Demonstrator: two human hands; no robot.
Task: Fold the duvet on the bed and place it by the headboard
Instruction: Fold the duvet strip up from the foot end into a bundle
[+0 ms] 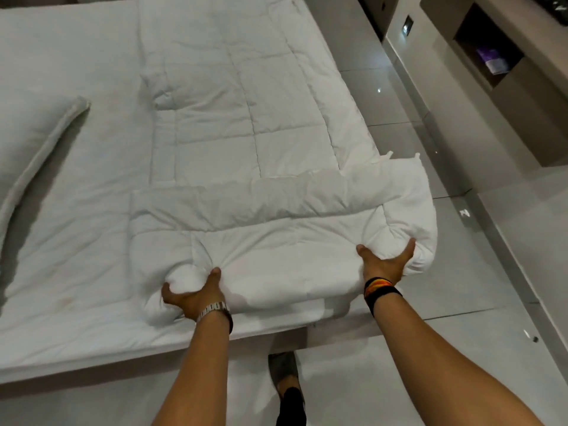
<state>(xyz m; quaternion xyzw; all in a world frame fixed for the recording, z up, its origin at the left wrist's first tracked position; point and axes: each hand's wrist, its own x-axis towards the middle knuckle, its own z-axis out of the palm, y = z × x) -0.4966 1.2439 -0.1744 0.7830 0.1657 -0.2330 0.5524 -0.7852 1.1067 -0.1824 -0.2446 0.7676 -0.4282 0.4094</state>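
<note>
There are no words or numbers to read here. The purple thing (492, 60) on the shelf is too blurry.

Single head view, looking steeply down from bed (76, 210) edge, close over forearms.

Both forearms are bare, with no sleeves in sight. The left wrist carries a silver metal-link watch (214, 309) with a dark band beside it. The right wrist wears a black wristband (381, 292) striped in orange, yellow and red. Below, one foot shows in a grey shoe (284, 372) under a black trouser leg (292, 408).
</note>
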